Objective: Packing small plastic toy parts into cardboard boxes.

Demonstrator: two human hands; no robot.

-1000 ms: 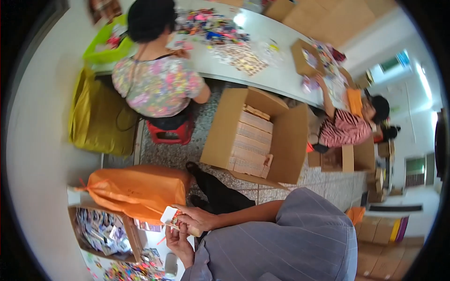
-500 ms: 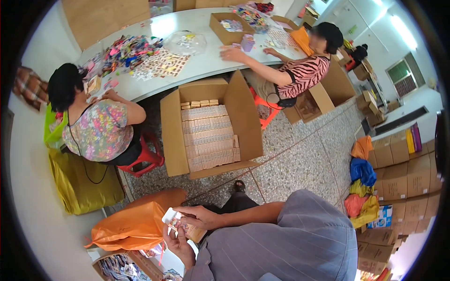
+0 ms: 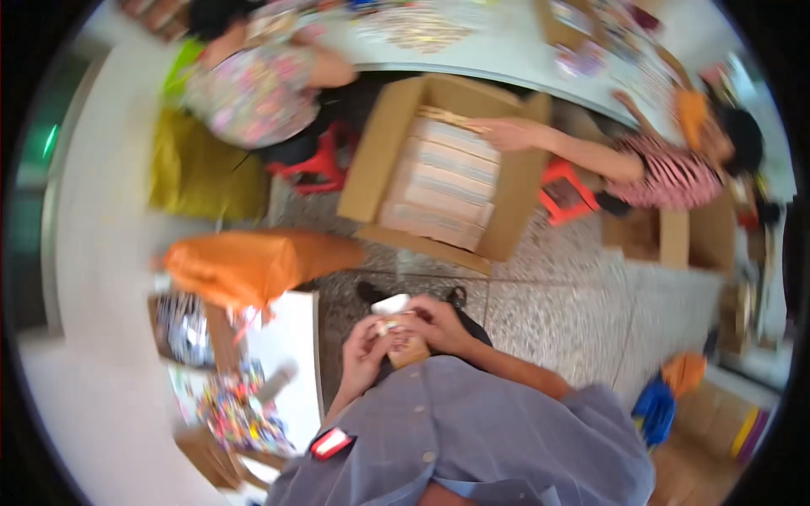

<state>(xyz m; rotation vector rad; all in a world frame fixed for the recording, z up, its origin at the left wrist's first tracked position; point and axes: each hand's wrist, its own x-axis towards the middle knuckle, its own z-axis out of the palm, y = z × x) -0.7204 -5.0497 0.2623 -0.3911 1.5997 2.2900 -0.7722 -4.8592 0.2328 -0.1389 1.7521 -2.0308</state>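
**Both hands close on a small card packet held at the chest**

The left hand (image 3: 361,358) and the right hand (image 3: 439,325) meet just in front of the person's grey shirt (image 3: 472,438), both grasping a small packet (image 3: 396,333) between them. The packet is a tan card piece with a white end. The white end points up and away from the body, toward the floor ahead, and the tan end points back toward the shirt, so its long axis runs roughly away from the chest, tilted a little to the left. The left fingers (image 3: 371,333) curl around its left edge. The right fingers (image 3: 420,319) fold over its right side and top. The picture is blurred, so finer detail of the grip cannot be told.

To the person's left stands a white desk (image 3: 287,354) with a box of printed sheets (image 3: 181,325) and a heap of colourful small items (image 3: 232,413) on it. An orange bag (image 3: 245,266) lies just beyond the desk.

Ahead on the speckled floor (image 3: 557,304) sits an open cardboard box (image 3: 443,169) filled with rows of pale packs. A person in a striped top (image 3: 666,173) reaches one hand (image 3: 506,133) into it. Another person in a flowered top (image 3: 253,93) sits on a red stool (image 3: 316,164) at a long white table (image 3: 498,59).
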